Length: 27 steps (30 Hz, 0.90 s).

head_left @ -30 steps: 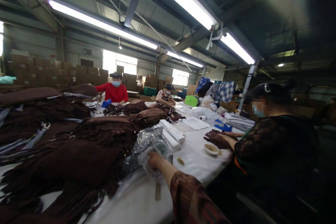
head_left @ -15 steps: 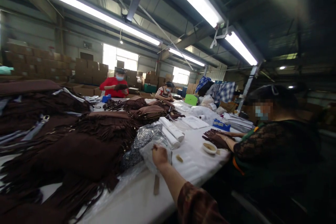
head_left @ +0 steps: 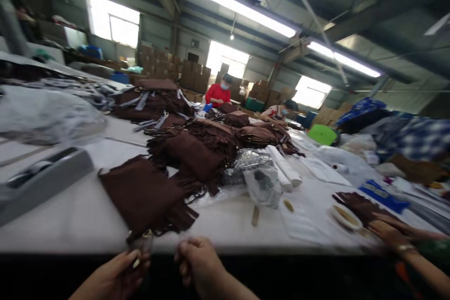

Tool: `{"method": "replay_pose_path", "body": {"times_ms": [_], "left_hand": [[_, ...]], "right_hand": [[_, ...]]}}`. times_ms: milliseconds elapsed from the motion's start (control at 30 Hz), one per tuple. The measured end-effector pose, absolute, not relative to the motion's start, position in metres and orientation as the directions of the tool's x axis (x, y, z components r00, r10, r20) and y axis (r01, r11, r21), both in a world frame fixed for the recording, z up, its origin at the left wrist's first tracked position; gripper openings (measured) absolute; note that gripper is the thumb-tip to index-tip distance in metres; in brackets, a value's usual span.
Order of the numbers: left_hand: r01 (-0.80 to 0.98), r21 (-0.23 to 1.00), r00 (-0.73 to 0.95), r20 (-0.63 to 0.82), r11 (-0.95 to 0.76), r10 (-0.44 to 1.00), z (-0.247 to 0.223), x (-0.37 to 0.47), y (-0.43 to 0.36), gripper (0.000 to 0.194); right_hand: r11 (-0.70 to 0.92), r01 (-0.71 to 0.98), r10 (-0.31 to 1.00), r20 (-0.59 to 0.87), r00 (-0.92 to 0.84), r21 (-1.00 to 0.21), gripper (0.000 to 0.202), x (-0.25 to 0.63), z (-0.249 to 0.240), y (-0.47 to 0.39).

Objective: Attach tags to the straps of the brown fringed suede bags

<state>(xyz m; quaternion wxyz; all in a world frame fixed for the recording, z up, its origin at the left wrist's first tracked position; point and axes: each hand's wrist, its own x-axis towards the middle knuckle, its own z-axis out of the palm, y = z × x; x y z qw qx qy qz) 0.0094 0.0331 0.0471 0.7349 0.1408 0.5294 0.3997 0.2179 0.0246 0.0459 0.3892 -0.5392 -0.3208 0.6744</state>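
left fingers (head_left: 130, 258) clamp a gold metal piece (head_left: 136, 263), a dark-brown fringed fabric bag (head_left: 146, 192) just beyond; right fingers (head_left: 187, 251) curled together.

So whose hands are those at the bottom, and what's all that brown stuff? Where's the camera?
There's no machine here, just a person's two bare hands. Every picture comes from one camera on that person's head, looking forward and down.

The left hand pinches a small shiny piece by the near corner of a brown fringed bag. The right hand is curled; it's too blurry to tell if it holds anything.

On the white table you can also see a brown pile, white rolls and a small dish. The hands on the right belong to somebody else.
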Motion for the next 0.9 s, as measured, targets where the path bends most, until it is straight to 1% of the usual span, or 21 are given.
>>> {"method": "replay_pose_path", "body": {"times_ms": [67,133,200,300,400,533,567,600,633,700,733,767,800,833,900], "left_hand": [[-0.483,0.575,0.198,-0.664,0.661,0.722,0.045,-0.002,0.023,0.017],[-0.496,0.559,0.269,-0.629,0.665,0.729,0.043,-0.008,0.017,0.017],[-0.480,0.581,0.287,-0.603,0.657,0.744,0.040,-0.010,0.014,0.018],[-0.426,0.629,0.320,-0.568,0.651,0.758,0.035,-0.009,0.011,0.023],[-0.347,0.679,0.355,-0.543,0.647,0.761,0.034,-0.007,0.010,0.033],[-0.259,0.736,0.324,-0.545,0.626,0.774,0.035,-0.007,0.011,0.041],[-0.250,0.741,0.307,-0.550,0.623,0.777,0.034,-0.008,0.011,0.043],[-0.249,0.743,0.286,-0.556,0.621,0.781,0.032,-0.009,0.011,0.044],[-0.255,0.746,0.256,-0.561,0.615,0.787,0.029,-0.010,0.012,0.045],[-0.266,0.752,0.195,-0.570,0.602,0.798,0.021,-0.012,0.012,0.047],[-0.268,0.756,0.171,-0.573,0.598,0.801,0.017,-0.013,0.013,0.047],[-0.269,0.758,0.156,-0.575,0.595,0.803,0.013,-0.012,0.013,0.047],[-0.270,0.757,0.150,-0.578,0.595,0.802,0.009,-0.012,0.013,0.047],[-0.275,0.752,0.150,-0.581,0.599,0.800,0.007,-0.011,0.012,0.047],[-0.286,0.742,0.169,-0.584,0.606,0.794,0.006,-0.011,0.012,0.047]], "right_hand": [[-0.611,-0.159,0.788,-0.575,-0.222,-0.776,0.025,0.192,0.044,0.020],[-0.662,-0.092,0.736,-0.620,-0.271,-0.744,0.020,0.173,0.043,0.017],[-0.660,0.021,0.716,-0.638,-0.283,-0.751,0.016,0.160,0.043,0.015],[-0.638,0.184,0.692,-0.662,-0.289,-0.747,0.021,0.151,0.045,0.010],[-0.645,0.226,0.668,-0.682,-0.297,-0.730,0.026,0.147,0.048,0.006],[-0.614,0.279,0.634,-0.672,-0.382,-0.738,0.031,0.144,0.043,0.004],[-0.593,0.302,0.643,-0.665,-0.380,-0.746,0.031,0.144,0.040,0.004],[-0.558,0.321,0.678,-0.643,-0.355,-0.765,0.029,0.145,0.036,0.005],[-0.503,0.331,0.741,-0.595,-0.310,-0.799,0.027,0.147,0.033,0.006],[-0.334,0.337,0.889,-0.413,-0.198,-0.880,0.022,0.151,0.028,0.009],[-0.241,0.336,0.938,-0.307,-0.160,-0.911,0.021,0.152,0.027,0.010],[-0.162,0.333,0.965,-0.219,-0.141,-0.929,0.021,0.153,0.026,0.012],[-0.112,0.325,0.977,-0.164,-0.136,-0.939,0.021,0.153,0.026,0.014],[-0.096,0.308,0.980,-0.144,-0.136,-0.946,0.021,0.152,0.026,0.016],[-0.154,0.243,0.973,-0.190,-0.131,-0.958,0.025,0.150,0.024,0.019]]}}
